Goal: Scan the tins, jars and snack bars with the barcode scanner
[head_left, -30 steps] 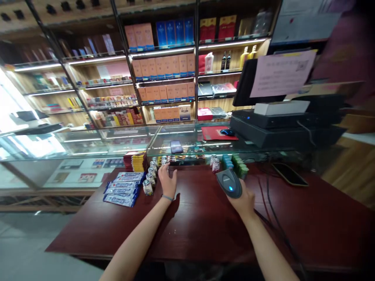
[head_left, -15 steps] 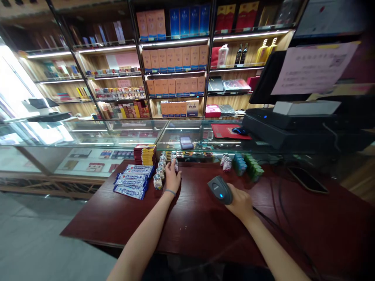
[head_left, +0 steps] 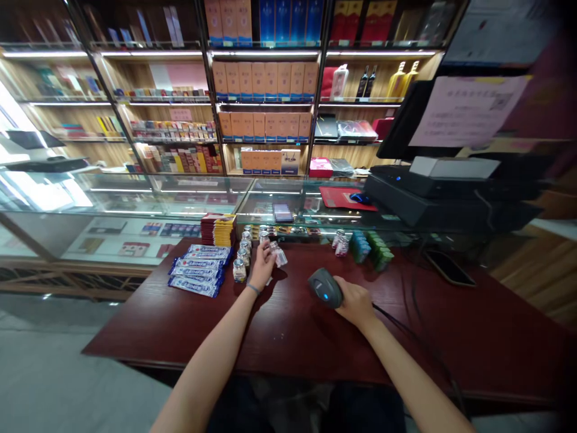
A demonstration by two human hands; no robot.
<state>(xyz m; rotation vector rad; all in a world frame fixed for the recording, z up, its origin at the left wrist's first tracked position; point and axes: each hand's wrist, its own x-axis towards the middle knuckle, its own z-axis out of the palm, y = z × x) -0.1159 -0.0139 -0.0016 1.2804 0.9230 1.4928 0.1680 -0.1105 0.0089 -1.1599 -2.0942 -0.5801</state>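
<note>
My left hand (head_left: 261, 269) is closed on a small jar (head_left: 280, 257) with a pale label, tilted over to the right. Just left of this hand stands a row of similar small jars (head_left: 240, 270) with silvery lids. My right hand (head_left: 356, 303) grips a dark grey barcode scanner (head_left: 325, 288) with a lit blue light. Its head points left toward the jar, and a black cable trails off to the right.
Blue-and-white packets (head_left: 198, 272) and a stack of red and yellow packets (head_left: 218, 230) lie at left. Pink-labelled jars (head_left: 341, 245), blue packs (head_left: 360, 246) and green packs (head_left: 380, 251) stand at the back right. A phone (head_left: 449, 267) lies beyond them, beneath the till (head_left: 419, 192).
My left hand has taken a jar beside the row and tipped it rightward. The scanner stays in my right hand, and the whole view has shifted slightly.
</note>
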